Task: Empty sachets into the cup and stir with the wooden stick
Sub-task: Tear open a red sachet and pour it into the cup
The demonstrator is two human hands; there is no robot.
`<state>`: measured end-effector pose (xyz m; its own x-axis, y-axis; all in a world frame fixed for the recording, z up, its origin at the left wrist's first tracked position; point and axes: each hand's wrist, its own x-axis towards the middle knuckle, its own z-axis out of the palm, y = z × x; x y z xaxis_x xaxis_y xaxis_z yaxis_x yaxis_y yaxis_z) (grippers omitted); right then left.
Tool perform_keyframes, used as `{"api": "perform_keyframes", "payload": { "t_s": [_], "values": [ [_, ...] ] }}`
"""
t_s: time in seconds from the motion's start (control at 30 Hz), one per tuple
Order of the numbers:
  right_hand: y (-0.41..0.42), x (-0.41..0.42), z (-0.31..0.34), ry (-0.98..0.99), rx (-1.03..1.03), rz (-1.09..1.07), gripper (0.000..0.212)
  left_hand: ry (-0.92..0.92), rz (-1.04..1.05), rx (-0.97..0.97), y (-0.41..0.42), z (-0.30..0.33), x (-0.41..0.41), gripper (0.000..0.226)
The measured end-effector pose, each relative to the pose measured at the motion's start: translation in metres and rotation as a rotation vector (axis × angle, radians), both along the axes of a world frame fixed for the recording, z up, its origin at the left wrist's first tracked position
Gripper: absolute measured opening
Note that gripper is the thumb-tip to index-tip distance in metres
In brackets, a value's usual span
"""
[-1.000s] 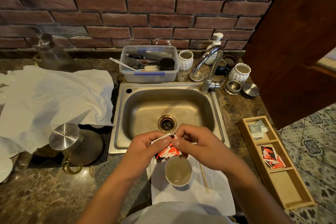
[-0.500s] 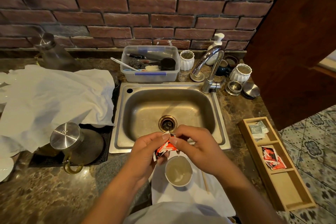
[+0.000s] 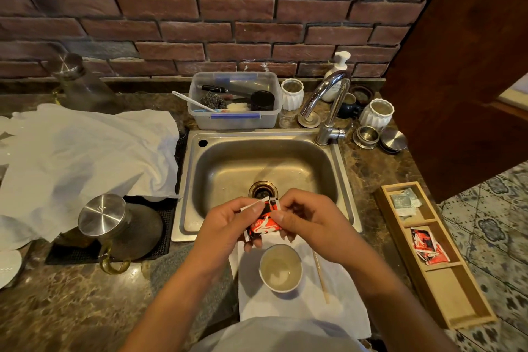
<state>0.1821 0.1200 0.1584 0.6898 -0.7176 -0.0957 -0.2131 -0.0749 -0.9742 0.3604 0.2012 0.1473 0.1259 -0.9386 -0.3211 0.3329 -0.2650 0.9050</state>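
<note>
A red, black and white sachet is pinched between my left hand and my right hand, just above and behind the cup. Its top edge looks partly torn. The white cup stands on a white paper towel at the counter's front edge and holds pale liquid. A wooden stick lies on the towel right of the cup. More red sachets lie in the middle compartment of a wooden tray, and grey sachets in its far compartment.
A steel sink with a tap sits behind my hands. Left are a lidded glass jug on a black mat and a white cloth. A plastic tub and white jars stand by the brick wall.
Both hands have lifted the sachet slightly and turned it; the tear at its top edge has widened. The cup and stick have not moved.
</note>
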Motion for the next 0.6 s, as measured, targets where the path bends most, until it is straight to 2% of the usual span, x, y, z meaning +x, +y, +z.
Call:
{"api": "perform_keyframes", "payload": {
  "t_s": [0.13,0.43,0.6],
  "values": [
    [0.0013,0.0050,-0.0016,-0.013,-0.032,-0.027,0.010,0.065,-0.030,-0.008,0.0019,-0.0014,0.0024,0.019],
    [-0.0002,0.0064,0.0040,0.144,0.006,0.187,0.011,0.003,-0.038,0.003,0.0056,-0.0070,0.0037,0.020],
    [-0.0004,0.0081,0.0004,0.158,-0.162,0.153,0.014,-0.014,-0.001,0.047,0.0033,-0.0072,0.0036,0.014]
  ]
}}
